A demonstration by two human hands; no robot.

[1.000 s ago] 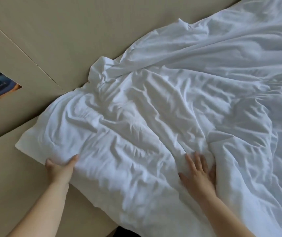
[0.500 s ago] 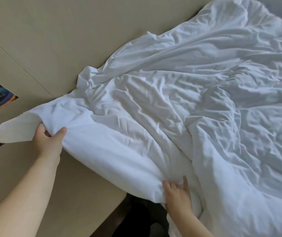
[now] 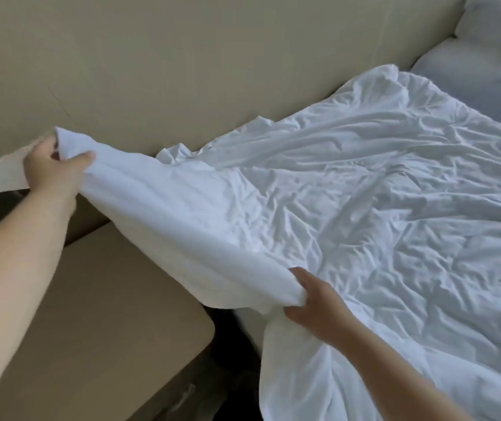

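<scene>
A crumpled white duvet (image 3: 349,192) lies spread over the bed and runs to the right edge of the view. My left hand (image 3: 52,168) grips its near corner, lifted off the surface at the left, with a flap of cloth sticking out past the fingers. My right hand (image 3: 313,302) grips the duvet's near edge lower down, fingers curled under the cloth. Between the two hands the edge hangs stretched in the air.
A beige padded wall panel (image 3: 212,56) runs behind the bed. A beige flat-topped unit (image 3: 106,314) stands below my left arm, with a dark gap (image 3: 228,344) between it and the bed. A grey-white pillow (image 3: 486,56) lies at the top right.
Both hands went from resting on the duvet to gripping its edge. The left hand has raised the corner up and to the left; the edge is now lifted off the beige unit.
</scene>
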